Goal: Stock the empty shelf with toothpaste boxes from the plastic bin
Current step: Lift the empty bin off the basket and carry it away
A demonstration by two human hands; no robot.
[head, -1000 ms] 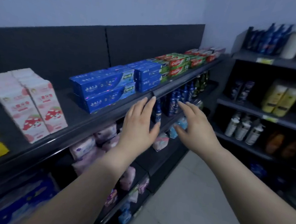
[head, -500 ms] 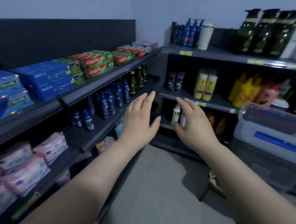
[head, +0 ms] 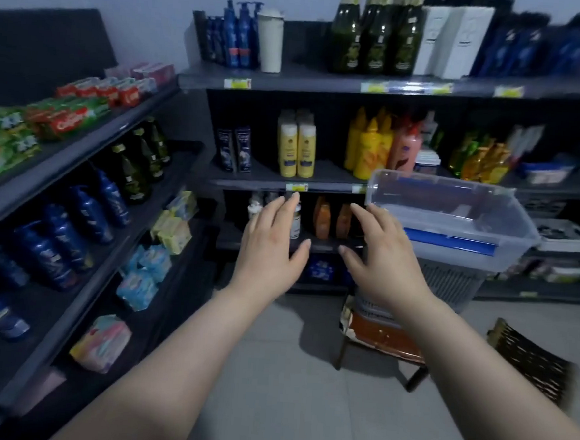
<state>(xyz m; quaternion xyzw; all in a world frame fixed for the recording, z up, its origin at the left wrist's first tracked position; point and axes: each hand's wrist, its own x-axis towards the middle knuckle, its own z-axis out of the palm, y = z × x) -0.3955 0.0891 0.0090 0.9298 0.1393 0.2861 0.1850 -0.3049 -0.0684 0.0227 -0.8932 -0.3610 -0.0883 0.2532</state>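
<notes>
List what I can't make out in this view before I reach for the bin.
All in the head view:
- plastic bin: the cloudy wall shows only a blue shape inside, so the box count is unknown.
- toothpaste boxes: blurred and cut off by the left edge, so the row's length is unknown.
- price tags: too small and blurred to read.
- low-shelf bottles: partly behind the left hand and right hand.
- top-right bottles: motion blur makes the labels unreadable.

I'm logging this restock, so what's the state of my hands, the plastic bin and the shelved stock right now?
Left hand: open, holding nothing.
Right hand: open, holding nothing.
Plastic bin: upright on a grey basket, blue box inside.
Toothpaste boxes: lying flat, stacked on the shelf.
Yellow bottles: upright.
</notes>
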